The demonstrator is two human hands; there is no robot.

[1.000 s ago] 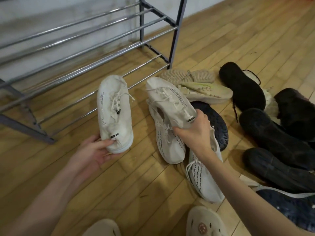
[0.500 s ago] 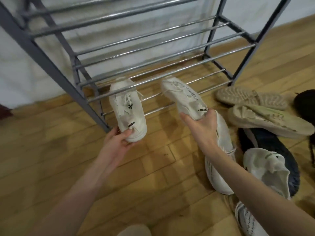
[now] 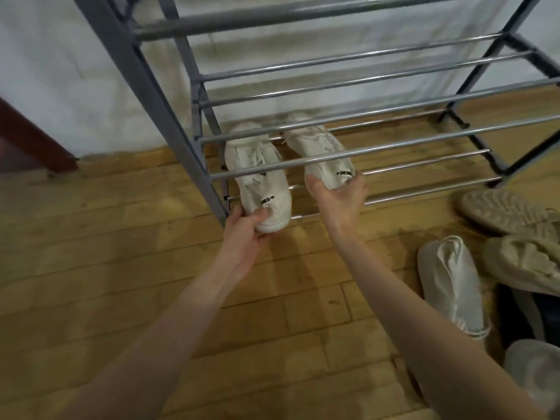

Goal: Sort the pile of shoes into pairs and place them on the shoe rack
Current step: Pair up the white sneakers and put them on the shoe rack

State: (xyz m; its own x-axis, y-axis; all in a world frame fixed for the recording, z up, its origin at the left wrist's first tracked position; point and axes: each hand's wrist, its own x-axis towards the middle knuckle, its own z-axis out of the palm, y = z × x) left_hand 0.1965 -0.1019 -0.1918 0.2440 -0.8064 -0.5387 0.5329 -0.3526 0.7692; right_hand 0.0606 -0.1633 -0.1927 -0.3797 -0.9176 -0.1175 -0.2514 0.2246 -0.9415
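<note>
Two matching white sneakers lie toe-first on the lowest tier of the grey metal shoe rack (image 3: 357, 153), at its left end. My left hand (image 3: 245, 225) grips the heel of the left sneaker (image 3: 257, 174), thumb on top. My right hand (image 3: 336, 195) holds the heel of the right sneaker (image 3: 321, 153) from below, fingers curled round it. Bars of the tier above cross in front of both shoes and hide their toes in part.
On the wooden floor to the right lie another white sneaker (image 3: 448, 280) and two beige shoes, one sole up (image 3: 503, 210), one beside it (image 3: 527, 262). A dark shoe (image 3: 527, 316) shows at the right edge. The rack's left post (image 3: 169, 122) stands close to my left hand.
Both hands have pushed the white sneakers forward and down, from in front of the rack onto its lowest tier. My view has moved closer to the rack.
</note>
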